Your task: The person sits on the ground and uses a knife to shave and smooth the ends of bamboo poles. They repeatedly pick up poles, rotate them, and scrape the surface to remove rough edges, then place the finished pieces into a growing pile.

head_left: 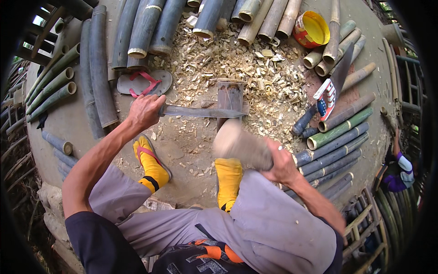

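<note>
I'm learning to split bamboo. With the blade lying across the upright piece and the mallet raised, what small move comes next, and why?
Probably bring the mallet in the right hand down on the blade: the left hand holds it level across the bamboo piece.

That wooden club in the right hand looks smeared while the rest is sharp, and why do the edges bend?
Head view: the club in the right hand is motion-blurred; the knife and left hand are sharp. Daylight is soft, with faint shadows. The fisheye lens curves the bamboo poles near the dark rim.
</note>
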A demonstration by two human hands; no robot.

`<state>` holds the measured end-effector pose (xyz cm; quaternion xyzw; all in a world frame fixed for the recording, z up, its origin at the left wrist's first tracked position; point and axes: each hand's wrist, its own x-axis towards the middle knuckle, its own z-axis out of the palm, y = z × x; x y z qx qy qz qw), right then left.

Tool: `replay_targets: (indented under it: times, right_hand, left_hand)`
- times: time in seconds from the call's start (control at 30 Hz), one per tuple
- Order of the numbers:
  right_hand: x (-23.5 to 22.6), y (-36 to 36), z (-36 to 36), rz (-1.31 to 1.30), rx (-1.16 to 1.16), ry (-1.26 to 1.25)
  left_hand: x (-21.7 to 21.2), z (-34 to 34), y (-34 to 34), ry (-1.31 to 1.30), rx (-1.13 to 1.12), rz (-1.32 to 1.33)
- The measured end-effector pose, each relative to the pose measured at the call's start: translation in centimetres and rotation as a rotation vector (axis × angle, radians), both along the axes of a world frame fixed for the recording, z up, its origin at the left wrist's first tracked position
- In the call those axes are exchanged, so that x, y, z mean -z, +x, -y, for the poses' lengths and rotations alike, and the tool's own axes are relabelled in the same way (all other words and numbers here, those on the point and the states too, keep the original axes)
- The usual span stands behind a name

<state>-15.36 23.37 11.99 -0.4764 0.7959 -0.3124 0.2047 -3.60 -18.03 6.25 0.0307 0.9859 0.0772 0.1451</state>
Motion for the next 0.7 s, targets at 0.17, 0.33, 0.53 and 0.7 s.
replay_targets:
  times: [0.17,0.33,0.53,0.7]
  right_hand:
    - [-1.1,-7.1,4.5,0.201,-0.54,0.524]
    - [-2.4,-2.7,6.0,-0.048,-0.51,0.316]
    - [2.2,-5.6,5.7,-0.109,-0.772,0.072]
    - [-2.0,-2.9,6.9,-0.035,-0.502,0.3]
  left_hand:
    - [0.3,0.1,-0.8,-0.009,0.042,-0.02]
    - [0.9,0.6,-0.2,-0.033,0.033,-0.061]
    - [1.0,0.2,-1.4,-0.037,0.04,-0.089]
    - [1.4,0.7,-0.4,-0.048,0.005,-0.079]
